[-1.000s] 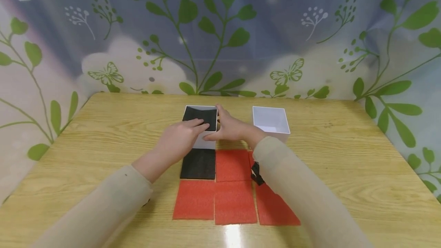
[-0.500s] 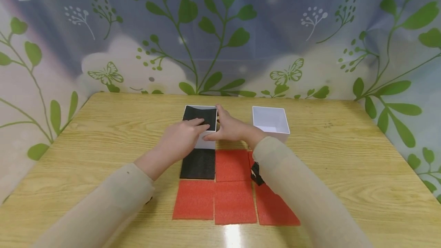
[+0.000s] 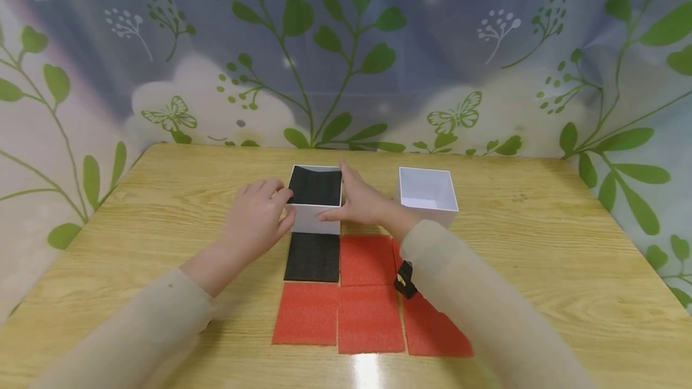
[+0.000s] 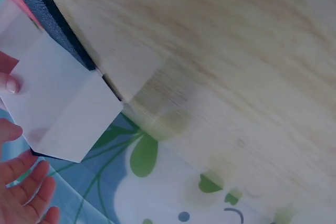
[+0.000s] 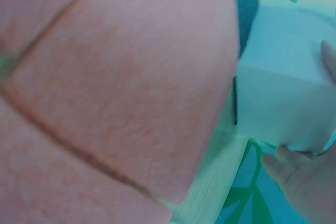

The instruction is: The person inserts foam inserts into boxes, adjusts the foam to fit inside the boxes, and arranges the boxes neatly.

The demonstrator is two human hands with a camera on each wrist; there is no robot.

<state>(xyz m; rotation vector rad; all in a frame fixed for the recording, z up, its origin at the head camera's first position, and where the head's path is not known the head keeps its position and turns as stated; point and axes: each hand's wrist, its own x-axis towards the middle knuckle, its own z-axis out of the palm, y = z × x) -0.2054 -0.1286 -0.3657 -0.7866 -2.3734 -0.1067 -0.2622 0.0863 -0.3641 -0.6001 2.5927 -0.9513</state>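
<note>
A white square box (image 3: pixel 315 218) stands left of centre, with a black felt sheet (image 3: pixel 315 187) lying inside near its top. My right hand (image 3: pixel 363 196) holds the box at its right side, thumb across the front wall and fingers along the right wall. My left hand (image 3: pixel 254 215) is at the front left corner, loosely bent fingertips right at the rim. In the left wrist view the left fingers (image 4: pixel 32 184) are spread beside the rim. The right wrist view shows the box wall (image 5: pixel 283 103) and the right hand's fingers (image 5: pixel 299 169) at its rim.
A second white box (image 3: pixel 428 191) stands open-topped to the right. In front, a black square (image 3: pixel 312 257) lies beside a red square (image 3: pixel 367 260), with more red squares (image 3: pixel 370 320) nearer me. A leaf-patterned curtain (image 3: pixel 346 77) hangs behind the wooden table (image 3: pixel 530 257).
My left hand has drawn back left from over the black sheet to the box's front left corner. The right hand stays on the box. The view has shifted slightly.
</note>
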